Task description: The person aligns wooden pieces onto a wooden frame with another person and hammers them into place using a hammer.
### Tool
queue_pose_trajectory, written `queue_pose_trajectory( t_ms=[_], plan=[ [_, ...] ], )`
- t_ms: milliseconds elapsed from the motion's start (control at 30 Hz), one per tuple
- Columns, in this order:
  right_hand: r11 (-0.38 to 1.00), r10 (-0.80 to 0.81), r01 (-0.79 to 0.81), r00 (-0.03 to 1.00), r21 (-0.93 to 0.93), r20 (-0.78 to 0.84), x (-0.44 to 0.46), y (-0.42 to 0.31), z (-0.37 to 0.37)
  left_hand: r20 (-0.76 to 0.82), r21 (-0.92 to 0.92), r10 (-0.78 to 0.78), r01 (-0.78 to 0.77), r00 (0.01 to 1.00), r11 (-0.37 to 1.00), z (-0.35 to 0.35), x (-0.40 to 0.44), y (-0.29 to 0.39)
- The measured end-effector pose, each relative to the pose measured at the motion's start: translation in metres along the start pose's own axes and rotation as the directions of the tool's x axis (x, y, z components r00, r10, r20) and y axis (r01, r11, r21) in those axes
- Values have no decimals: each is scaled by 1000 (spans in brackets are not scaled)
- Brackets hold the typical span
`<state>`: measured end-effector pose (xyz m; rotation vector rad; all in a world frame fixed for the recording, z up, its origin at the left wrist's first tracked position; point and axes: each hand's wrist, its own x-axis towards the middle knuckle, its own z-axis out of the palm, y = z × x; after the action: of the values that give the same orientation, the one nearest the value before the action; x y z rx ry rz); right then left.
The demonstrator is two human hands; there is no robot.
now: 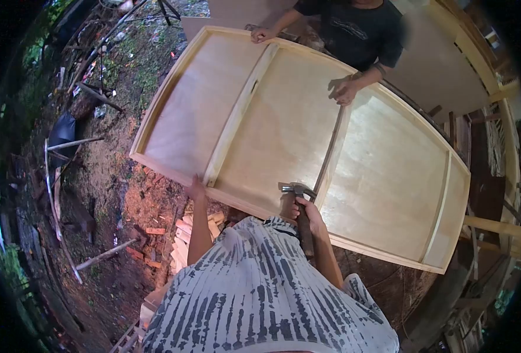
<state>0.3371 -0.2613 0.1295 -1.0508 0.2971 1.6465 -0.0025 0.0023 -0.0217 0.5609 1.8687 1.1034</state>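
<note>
At the near edge of a long, pale plywood panel framed in light wooden strips (390, 159), a worker's right hand (311, 215) has its fingers wrapped around a claw hammer with a grey metal head and a dark handle (306, 234), gripping it just below the head. The hammer's head sits over the panel's near side, close to the lower end of one crosspiece; whether it touches the wood cannot be told. The left hand (196, 188) is at the panel's near edge, toward its left end, beside the foot of another light wooden crosspiece (237, 120); its fingers are partly hidden, and how they are bent cannot be told. The hammer-side light wooden crosspiece (334, 147) spans the panel from near edge to far.

Across the panel, a co-worker in a dark short-sleeved shirt (357, 32) rests one hand (263, 35) on the far edge and has the other (346, 92) at the far end of the hammer-side crosspiece. Below the panel's near left side lies a heap of pale wood offcuts (182, 242). Beyond its left end, rough sticks (75, 143) stand over littered bare ground (128, 109).
</note>
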Motion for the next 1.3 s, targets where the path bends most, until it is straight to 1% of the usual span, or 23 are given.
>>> queue_pose_trajectory(
  t_ms=[100, 167, 267, 333, 433, 467, 567, 600, 667, 733, 800, 833, 867, 933, 967, 1000, 1067, 1100, 1133, 1200, 1233, 1267, 1300],
  plan=[
    [1000, 5, -5, 1000, -19, -12, -1, 1, -1, 88, -44, 80, -77, 993, 996, -4, 13, -12],
    [1000, 0, 0, 1000, -17, 13, 3, 0, -2, 51, 127, -8, 1, 999, 992, -2, 17, -11],
    [999, 11, -11, 1000, -34, -3, 9, -1, -7, 56, 164, -12, 2, 998, 986, -6, -13, 17],
    [999, -1, 1, 1000, -41, -7, 11, -1, -10, 99, 69, 28, -35, 995, 997, -2, -2, 0],
    [995, 37, -36, 999, -92, 5, -7, -5, 19, 190, -220, 222, -179, 956, 959, 18, 81, -95],
    [994, 58, -54, 998, -96, 39, -7, -3, 12, 183, -157, 146, -118, 972, 981, 11, 52, -59],
    [984, -2, -16, 995, -175, -105, -7, 4, 9, 151, -63, 28, -19, 988, 998, -12, -28, 19],
    [979, 33, -54, 993, -197, -112, -13, 10, 7, 142, -62, 9, 0, 990, 998, -14, -41, 32],
    [964, -33, 2, 993, -264, -113, -19, 9, 4, 121, -93, -14, 25, 993, 995, -13, -53, 50],
    [966, -66, 24, 986, -257, -156, -18, 7, 4, 95, -18, 15, -13, 995, 1000, -8, -29, 32],
    [831, -84, -5, 987, -556, -134, -10, 1, 0, 130, 27, -53, 49, 990, 998, -5, -33, 36],
    [749, -145, 60, 987, -660, -75, -7, -1, 1, 142, 54, -71, 64, 987, 997, -3, -33, 38],
    [689, -181, 40, 976, -724, -119, -18, -5, 21, 140, 91, -66, 54, 988, 994, -4, -32, 36],
    [505, -310, 176, 951, -845, 12, -6, -8, 12, 176, -100, -40, 58, 984, 993, -1, -25, 20],
    [507, -332, 189, 943, -841, 12, 7, -11, -7, 194, -165, -28, 60, 981, 984, 1, -24, 15],
    [178, -429, 428, 844, -886, 322, 29, -9, -36, 160, -91, -9, 23, 987, 996, 1, -22, 14],
    [-181, -423, 599, 669, -780, 612, 38, -12, -38, 137, -18, 26, -24, 990, 1000, 3, -20, 9],
    [-254, -389, 701, 557, -666, 734, 32, -13, -19, 62, 25, 93, -94, 994, 995, 3, -20, 4],
    [-110, -403, 757, 559, -644, 725, 32, -9, -14, -14, 69, 161, -159, 987, 985, 9, -16, 1],
    [182, -432, 820, 562, -542, 705, 33, -3, -4, -32, 96, 127, -124, 991, 988, 20, 19, -34],
    [-556, -326, 690, 332, -464, 885, 17, -11, 22, -59, 129, 89, -81, 994, 988, 24, 29, -46],
    [-436, -351, 690, 460, -577, 815, 5, -9, 39, -52, 127, 89, -82, 995, 988, 24, 22, -40],
    [-314, -369, 660, 578, -683, 728, -7, -8, 56, -81, 227, 39, -20, 996, 974, 21, 8, -24]
  ],
)
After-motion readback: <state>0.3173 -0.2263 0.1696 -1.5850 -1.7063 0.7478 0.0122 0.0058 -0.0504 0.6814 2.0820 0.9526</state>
